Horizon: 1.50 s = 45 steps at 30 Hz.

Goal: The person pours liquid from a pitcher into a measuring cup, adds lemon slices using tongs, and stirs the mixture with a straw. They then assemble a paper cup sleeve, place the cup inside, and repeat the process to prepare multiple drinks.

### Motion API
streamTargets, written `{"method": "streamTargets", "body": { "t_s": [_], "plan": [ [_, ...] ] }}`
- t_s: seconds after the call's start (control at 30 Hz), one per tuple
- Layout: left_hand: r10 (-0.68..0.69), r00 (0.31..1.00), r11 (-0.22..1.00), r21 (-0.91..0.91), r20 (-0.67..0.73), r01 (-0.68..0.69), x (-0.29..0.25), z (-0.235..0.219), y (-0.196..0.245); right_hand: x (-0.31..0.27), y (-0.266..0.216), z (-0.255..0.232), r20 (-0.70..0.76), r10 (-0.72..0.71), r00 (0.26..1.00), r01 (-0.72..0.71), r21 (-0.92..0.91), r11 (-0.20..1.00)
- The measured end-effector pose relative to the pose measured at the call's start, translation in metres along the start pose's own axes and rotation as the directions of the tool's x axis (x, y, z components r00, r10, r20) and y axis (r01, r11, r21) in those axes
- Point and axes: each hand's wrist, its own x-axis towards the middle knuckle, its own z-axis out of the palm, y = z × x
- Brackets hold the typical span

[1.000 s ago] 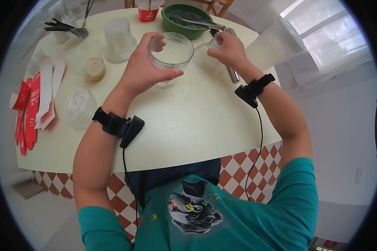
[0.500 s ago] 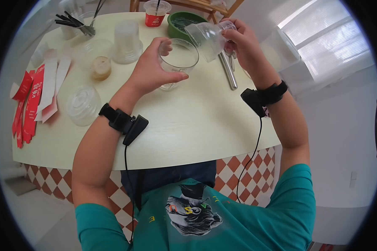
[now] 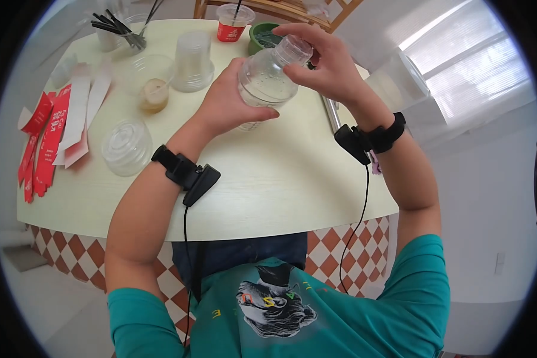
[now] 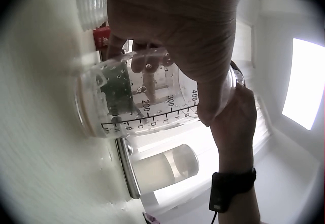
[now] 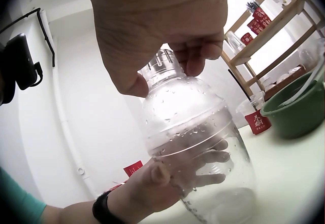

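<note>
My left hand (image 3: 225, 100) grips a clear shaker cup (image 4: 147, 104) from the side, with the thumb in front. In the left wrist view, black measuring marks run along the cup wall and water drops cling to it. My right hand (image 3: 333, 67) pinches the small cap (image 5: 163, 65) of the shaker's clear domed lid (image 5: 183, 107). The lid sits over the cup's mouth, and its lower edge meets the rim. Through the clear wall, in the right wrist view, the fingers of the left hand show behind the cup.
A green basin (image 3: 260, 40) and a red-labelled cup (image 3: 231, 31) stand at the back. Metal tools (image 3: 332, 112) lie to the right near a large clear container (image 3: 400, 83). At left are stacked plastic cups (image 3: 193, 62), a clear bowl (image 3: 126, 149), a jar (image 3: 154, 95) and red paper strips (image 3: 53, 137).
My right hand has lifted the clear domed lid from the table's right side, swung it left and set it over the shaker cup. The left hand has kept its grip on the cup.
</note>
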Motion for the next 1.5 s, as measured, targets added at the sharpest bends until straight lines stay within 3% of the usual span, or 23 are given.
{"method": "streamTargets", "body": {
  "t_s": [0.2, 0.33, 0.57, 0.67, 0.77, 0.83, 0.9, 1.17, 1.27, 1.33, 1.47, 1.5],
  "plan": [
    [-0.019, 1.000, 1.000, 0.002, 0.010, 0.019, -0.001, -0.001, 0.003, 0.004, 0.005, 0.000, 0.037, -0.211, 0.977, 0.209, 0.051, 0.977],
    [-0.065, 0.998, 0.997, -0.038, 0.006, 0.065, -0.003, 0.000, 0.005, 0.003, -0.004, 0.002, 0.058, -0.213, 0.975, 0.213, 0.008, 0.977],
    [-0.006, 1.000, 1.000, -0.015, -0.014, 0.005, -0.001, -0.002, 0.004, -0.011, 0.013, 0.015, -0.086, -0.204, 0.975, 0.206, 0.026, 0.978],
    [-0.078, 0.997, 0.996, -0.051, 0.022, 0.079, -0.001, -0.002, 0.009, -0.021, 0.011, 0.023, -0.181, -0.115, 0.977, 0.133, 0.086, 0.987],
    [-0.085, 0.996, 0.995, 0.044, 0.026, 0.084, 0.000, -0.002, 0.013, -0.029, 0.011, 0.032, -0.234, -0.225, 0.946, 0.241, 0.039, 0.970],
    [-0.116, 0.993, 0.992, 0.049, 0.013, 0.116, 0.001, 0.000, 0.014, -0.032, 0.010, 0.037, -0.205, -0.207, 0.957, 0.228, 0.086, 0.970],
    [-0.131, 0.991, 0.990, 0.053, 0.018, 0.129, 0.001, 0.001, 0.013, -0.034, 0.009, 0.041, -0.164, -0.099, 0.982, 0.133, 0.210, 0.969],
    [-0.080, 0.995, 0.996, 0.039, 0.059, 0.078, 0.002, -0.001, 0.005, -0.041, 0.011, 0.055, -0.235, -0.057, 0.970, 0.097, 0.165, 0.981],
    [-0.117, 0.987, 0.993, 0.025, 0.107, 0.115, 0.002, -0.003, 0.005, -0.043, 0.011, 0.057, -0.265, -0.028, 0.964, 0.075, 0.172, 0.982],
    [-0.116, 0.982, 0.990, -0.056, 0.147, 0.126, 0.004, -0.005, 0.001, -0.044, 0.008, 0.056, -0.213, 0.051, 0.976, -0.017, 0.160, 0.987],
    [-0.106, 0.981, 0.990, -0.076, 0.162, 0.120, 0.002, -0.007, -0.004, -0.044, 0.015, 0.058, -0.218, 0.034, 0.975, 0.003, 0.169, 0.986],
    [-0.050, 0.981, 0.988, -0.131, 0.189, 0.075, 0.001, -0.008, -0.008, -0.045, 0.021, 0.057, -0.272, 0.033, 0.962, 0.021, 0.191, 0.981]
  ]
}}
